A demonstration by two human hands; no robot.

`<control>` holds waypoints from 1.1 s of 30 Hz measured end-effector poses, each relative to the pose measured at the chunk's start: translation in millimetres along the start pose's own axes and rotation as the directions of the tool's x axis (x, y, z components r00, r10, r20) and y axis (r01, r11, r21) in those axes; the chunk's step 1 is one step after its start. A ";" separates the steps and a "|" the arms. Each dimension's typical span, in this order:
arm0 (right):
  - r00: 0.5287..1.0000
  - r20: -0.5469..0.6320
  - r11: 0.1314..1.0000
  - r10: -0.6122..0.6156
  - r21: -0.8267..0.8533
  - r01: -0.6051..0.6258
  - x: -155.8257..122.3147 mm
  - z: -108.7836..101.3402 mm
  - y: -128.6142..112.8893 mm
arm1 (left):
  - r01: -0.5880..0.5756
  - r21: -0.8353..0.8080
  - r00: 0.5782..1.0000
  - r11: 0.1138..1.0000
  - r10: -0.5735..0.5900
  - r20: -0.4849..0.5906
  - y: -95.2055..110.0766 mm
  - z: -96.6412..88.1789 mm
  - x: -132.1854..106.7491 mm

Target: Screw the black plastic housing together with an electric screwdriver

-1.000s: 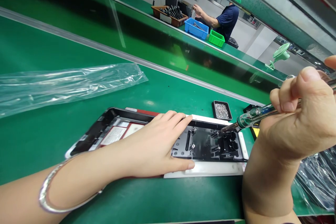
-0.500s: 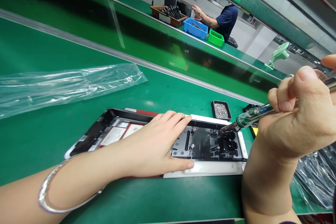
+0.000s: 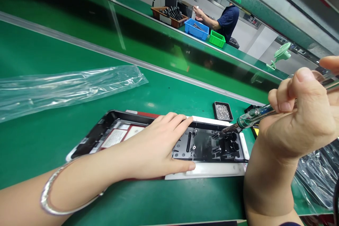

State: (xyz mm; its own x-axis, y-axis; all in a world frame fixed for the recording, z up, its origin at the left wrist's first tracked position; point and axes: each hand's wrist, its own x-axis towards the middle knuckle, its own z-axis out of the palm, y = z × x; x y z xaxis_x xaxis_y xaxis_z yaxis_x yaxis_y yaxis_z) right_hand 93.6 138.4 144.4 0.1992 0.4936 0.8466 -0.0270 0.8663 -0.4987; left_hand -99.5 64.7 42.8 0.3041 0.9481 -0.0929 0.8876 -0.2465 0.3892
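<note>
A black plastic panel (image 3: 209,144) lies in a white frame (image 3: 212,171) on the green table (image 3: 159,91). The left hand (image 3: 159,144) presses flat on it, fingers spread. The right hand (image 3: 299,120) pinches a screwdriver (image 3: 249,119), tip on the panel's far edge. A small tray of screws (image 3: 222,111) sits just beyond, a clear plastic bag (image 3: 66,86) well to the left.

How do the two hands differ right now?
The left hand lies flat, fingers spread, on the black panel; the right hand is raised off it, curled around the screwdriver. The left wrist wears a bangle; none shows on the right. Both are bare.
</note>
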 end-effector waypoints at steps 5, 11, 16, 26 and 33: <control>1.000 0.001 1.000 0.007 0.007 -0.007 -1.0 -0.4 -0.3 | -0.007 0.007 1.000 1.000 0.007 -0.011 -0.6 1.6 -0.8; 1.000 0.020 1.000 -0.014 0.012 0.014 0.6 1.0 -2.4 | -0.017 0.016 1.000 1.000 0.018 -0.013 -2.3 2.3 0.8; 0.999 0.033 1.000 -0.031 0.006 0.031 2.6 -1.7 1.6 | -0.012 0.042 0.999 0.999 0.015 -0.051 4.7 -1.7 -3.6; 1.000 0.003 1.000 -0.001 -0.026 0.001 1.9 -0.2 -1.9 | -0.014 0.029 0.999 1.000 0.015 -0.034 2.9 -1.9 -2.8; 1.000 0.000 1.000 -0.008 -0.015 0.008 -0.2 2.4 -4.3 | -0.023 0.016 0.999 1.000 0.022 0.032 -2.9 -0.9 3.3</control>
State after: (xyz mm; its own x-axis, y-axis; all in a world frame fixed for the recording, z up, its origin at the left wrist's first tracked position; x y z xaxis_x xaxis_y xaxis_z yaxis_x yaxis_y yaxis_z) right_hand 91.3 134.7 146.8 0.1998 0.4869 0.8503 -0.0109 0.8689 -0.4949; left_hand -101.4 68.6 42.2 0.3346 0.9355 -0.1133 0.8858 -0.2712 0.3766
